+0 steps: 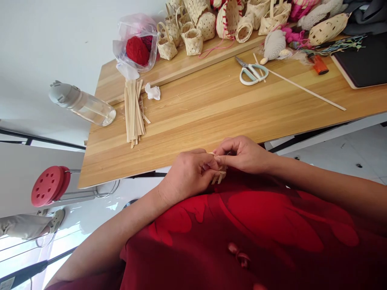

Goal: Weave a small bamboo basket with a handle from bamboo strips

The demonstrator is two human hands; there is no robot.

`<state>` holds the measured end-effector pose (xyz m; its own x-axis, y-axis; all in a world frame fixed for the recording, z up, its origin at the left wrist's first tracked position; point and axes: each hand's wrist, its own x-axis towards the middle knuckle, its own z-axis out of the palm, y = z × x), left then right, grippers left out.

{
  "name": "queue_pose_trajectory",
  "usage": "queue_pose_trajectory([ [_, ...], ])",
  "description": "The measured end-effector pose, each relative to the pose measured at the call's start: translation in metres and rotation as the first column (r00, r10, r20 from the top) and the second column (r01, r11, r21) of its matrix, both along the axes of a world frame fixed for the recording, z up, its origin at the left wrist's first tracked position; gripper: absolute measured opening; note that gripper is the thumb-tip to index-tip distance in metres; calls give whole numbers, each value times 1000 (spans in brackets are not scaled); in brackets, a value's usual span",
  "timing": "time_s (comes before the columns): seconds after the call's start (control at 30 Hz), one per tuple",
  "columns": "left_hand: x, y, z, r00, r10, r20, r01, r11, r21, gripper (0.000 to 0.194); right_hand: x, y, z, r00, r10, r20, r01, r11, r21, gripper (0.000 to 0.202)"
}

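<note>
Close to my lap, at the table's near edge, a small woven piece of pale wood strips point(219, 176) is held between both hands. My left hand point(189, 171) is closed on its left side, with thumb and fingers pinching it. From the other side my right hand point(243, 155) pinches at its upper edge, the fingertips of the two hands almost meeting. A few short strip ends stick out below my left thumb. Most of the piece is hidden behind my fingers.
On the wooden table point(196, 117) lie a bundle of flat strips point(133, 110), scissors point(252, 74), a long thin strip point(308, 89) and an orange lighter point(319, 64). Small woven baskets point(193, 41) and bagged red yarn point(137, 50) line the back. A water bottle point(90, 108) stands left.
</note>
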<state>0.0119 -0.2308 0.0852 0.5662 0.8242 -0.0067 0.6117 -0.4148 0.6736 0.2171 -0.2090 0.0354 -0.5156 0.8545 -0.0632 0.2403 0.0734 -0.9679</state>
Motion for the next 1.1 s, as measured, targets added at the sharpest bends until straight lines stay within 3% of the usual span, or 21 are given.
queue_pose_trajectory([
  [0.1, -1, -2, -1, 997, 70, 20, -70, 997, 10, 8, 0, -1, 3, 1000, -1, 19, 0, 999, 39, 18],
  [0.27, -1, 0, 5, 999, 47, -13, -48, 999, -26, 16, 0, -3, 9, 997, -7, 70, -4, 989, 146, 19],
  [0.4, 1, 0, 3, 990, 141, -17, -142, 988, -56, 7, -1, -6, 10, 992, -49, 119, 24, 979, 204, 21],
  [0.63, 1, 4, 1, 979, 199, -33, -200, 939, -279, 10, -2, -9, 6, 992, -85, 99, 63, 977, 204, 18],
  [0.77, 2, 4, 4, 977, 205, -58, -213, 948, -237, 8, -1, -10, 5, 996, -58, 71, 38, 967, 250, 18],
  [1.1, 3, 0, 1, 982, 187, -40, -191, 964, -186, 9, 1, -10, -2, 992, 19, 122, -77, 867, 493, 25],
])
